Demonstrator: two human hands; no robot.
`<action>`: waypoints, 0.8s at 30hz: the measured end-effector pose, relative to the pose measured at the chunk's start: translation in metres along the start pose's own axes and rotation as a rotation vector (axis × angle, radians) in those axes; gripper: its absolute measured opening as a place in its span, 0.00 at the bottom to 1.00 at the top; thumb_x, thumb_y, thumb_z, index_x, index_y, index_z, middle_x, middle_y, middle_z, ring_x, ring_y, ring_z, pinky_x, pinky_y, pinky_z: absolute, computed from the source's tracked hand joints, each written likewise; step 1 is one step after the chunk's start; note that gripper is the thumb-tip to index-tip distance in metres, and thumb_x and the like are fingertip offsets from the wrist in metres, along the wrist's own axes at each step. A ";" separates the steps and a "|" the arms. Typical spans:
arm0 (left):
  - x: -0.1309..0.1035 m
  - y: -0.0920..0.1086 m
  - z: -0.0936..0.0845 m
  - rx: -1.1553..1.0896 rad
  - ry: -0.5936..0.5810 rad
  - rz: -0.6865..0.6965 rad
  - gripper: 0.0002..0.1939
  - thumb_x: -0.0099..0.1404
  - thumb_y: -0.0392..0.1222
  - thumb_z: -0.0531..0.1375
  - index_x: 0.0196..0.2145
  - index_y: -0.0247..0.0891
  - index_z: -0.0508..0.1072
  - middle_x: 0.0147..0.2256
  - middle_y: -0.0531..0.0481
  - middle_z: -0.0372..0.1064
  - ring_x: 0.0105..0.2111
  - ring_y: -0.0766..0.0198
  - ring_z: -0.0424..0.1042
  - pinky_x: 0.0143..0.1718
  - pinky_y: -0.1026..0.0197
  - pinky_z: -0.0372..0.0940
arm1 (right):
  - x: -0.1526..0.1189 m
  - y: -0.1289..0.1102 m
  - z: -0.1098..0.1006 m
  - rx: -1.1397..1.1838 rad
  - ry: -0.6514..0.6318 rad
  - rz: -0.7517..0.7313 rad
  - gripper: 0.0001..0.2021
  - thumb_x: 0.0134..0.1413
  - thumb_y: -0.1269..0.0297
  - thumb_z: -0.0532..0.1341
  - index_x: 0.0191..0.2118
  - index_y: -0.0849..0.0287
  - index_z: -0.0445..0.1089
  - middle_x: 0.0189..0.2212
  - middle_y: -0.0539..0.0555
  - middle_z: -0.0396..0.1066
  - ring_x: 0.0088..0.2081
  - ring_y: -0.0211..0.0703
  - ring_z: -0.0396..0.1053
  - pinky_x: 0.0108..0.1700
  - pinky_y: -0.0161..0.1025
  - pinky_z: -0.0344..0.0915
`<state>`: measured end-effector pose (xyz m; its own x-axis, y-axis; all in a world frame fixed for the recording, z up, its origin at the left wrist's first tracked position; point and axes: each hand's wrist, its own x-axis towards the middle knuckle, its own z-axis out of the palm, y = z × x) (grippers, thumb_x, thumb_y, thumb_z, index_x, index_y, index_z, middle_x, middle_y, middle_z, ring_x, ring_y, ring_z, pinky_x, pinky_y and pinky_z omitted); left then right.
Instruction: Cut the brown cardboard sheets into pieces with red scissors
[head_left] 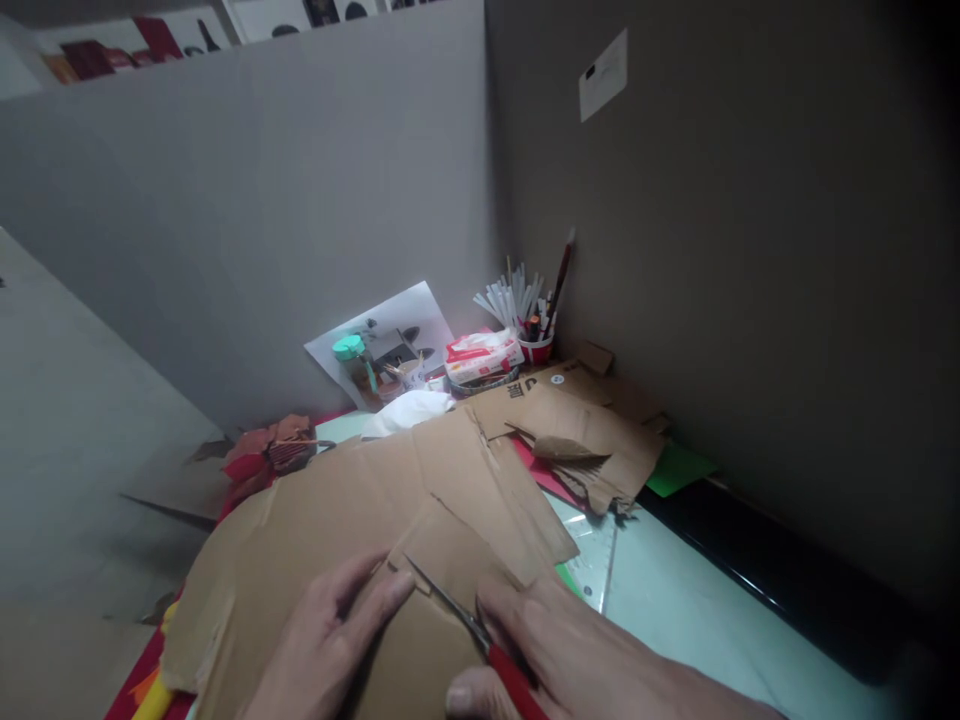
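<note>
A large sheet of brown cardboard (330, 520) lies flat across the desk in front of me. My left hand (330, 640) presses down on it with the fingers spread, next to a cut flap. In my right hand (570, 655) are red-handled scissors (480, 635), with the blades pointing up and left into the cardboard at a cut edge. Another piece of cut cardboard (577, 425) lies further back to the right, with a brown leaf-shaped cut-out (562, 448) on it.
Grey partition walls close off the back and right. At the back stand a red cup of pens and sticks (532, 320), a tissue pack (484, 357), a teal-lidded jar (352, 360) and a printed sheet (397, 325). Red paper scraps (262, 455) lie left; a transparent ruler (596, 560) right.
</note>
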<state>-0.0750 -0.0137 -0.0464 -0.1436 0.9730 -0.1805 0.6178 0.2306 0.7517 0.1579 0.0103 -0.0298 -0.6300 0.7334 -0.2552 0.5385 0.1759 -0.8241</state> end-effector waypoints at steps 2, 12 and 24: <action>0.002 -0.002 -0.004 0.001 -0.061 0.005 0.28 0.61 0.69 0.59 0.49 0.48 0.79 0.50 0.53 0.78 0.51 0.52 0.73 0.53 0.60 0.62 | -0.001 0.004 0.005 -0.039 -0.001 0.002 0.13 0.59 0.50 0.63 0.34 0.54 0.65 0.30 0.50 0.67 0.32 0.46 0.69 0.33 0.39 0.59; -0.011 0.009 -0.018 0.019 -0.065 -0.016 0.26 0.61 0.70 0.58 0.29 0.45 0.78 0.33 0.54 0.76 0.38 0.55 0.73 0.39 0.63 0.63 | -0.005 0.012 0.003 0.061 -0.108 -0.058 0.10 0.66 0.54 0.57 0.36 0.53 0.61 0.33 0.49 0.64 0.34 0.43 0.62 0.36 0.38 0.59; -0.003 -0.004 -0.006 -0.235 -0.057 -0.073 0.27 0.55 0.68 0.65 0.23 0.39 0.73 0.25 0.55 0.64 0.29 0.63 0.59 0.30 0.64 0.55 | 0.005 -0.001 0.007 -0.003 -0.089 0.071 0.14 0.58 0.51 0.65 0.32 0.53 0.64 0.26 0.47 0.65 0.29 0.42 0.65 0.29 0.37 0.55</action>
<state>-0.0814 -0.0171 -0.0454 -0.1334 0.9535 -0.2702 0.4097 0.3013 0.8610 0.1498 0.0094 -0.0337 -0.6375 0.6831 -0.3564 0.5846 0.1276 -0.8012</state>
